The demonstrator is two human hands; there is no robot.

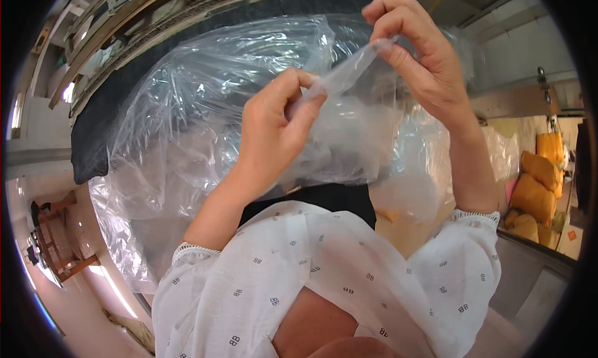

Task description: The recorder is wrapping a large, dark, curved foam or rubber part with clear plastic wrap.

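Head view: clear plastic sheeting (187,90) sprawls across the frame's upper centre, where the left hand (272,124) and, farther right, the right hand (427,62) pinch a translucent film strip (350,70), best held evenly taut without hard tugging.

Workshop, by look of it, rather than home: clear plastic film (180,103) heaped in broad sheets across my dark-covered worktop (92,147); rough wooden slats (112,37) beyond far edge; yellow-orange bundles (532,193) piled to my right; brown wooden frame (59,236) at my left.
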